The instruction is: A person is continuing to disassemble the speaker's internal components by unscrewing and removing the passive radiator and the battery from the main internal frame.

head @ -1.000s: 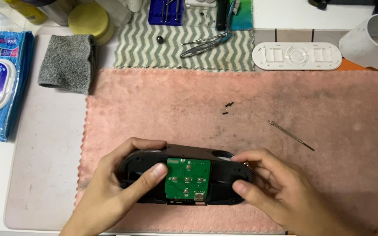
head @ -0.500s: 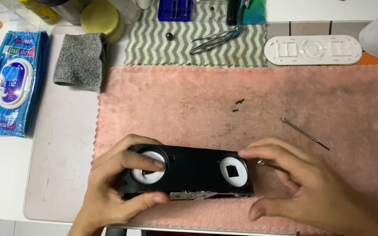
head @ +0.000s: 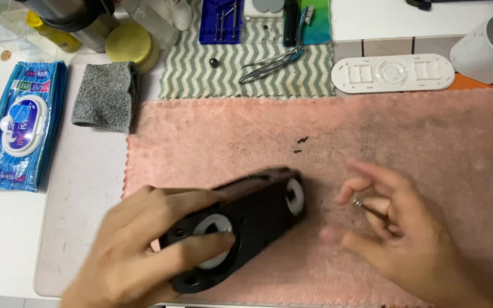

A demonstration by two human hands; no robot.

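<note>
My left hand (head: 144,251) grips a black oblong device shell (head: 241,222) with two round white openings, holding it tilted on the pink cloth (head: 372,131). My right hand (head: 395,234) is off the shell, just to its right, with fingers pinched on a thin metal tool (head: 366,206). Both hands are blurred by motion. A few tiny black screws (head: 300,144) lie on the cloth above the shell.
A white oval plastic cover (head: 393,73) lies at the back right. Tweezers (head: 269,63) rest on a striped mat (head: 212,80). A grey folded cloth (head: 105,94), blue wipes pack (head: 21,125), yellow-lidded jar (head: 128,44) and blue screw tray (head: 221,21) lie at the back and left.
The green circuit board side turned away, showing the face with white openings. My right hand let go and moved right with the thin tool. My left hand swung the shell diagonally.
</note>
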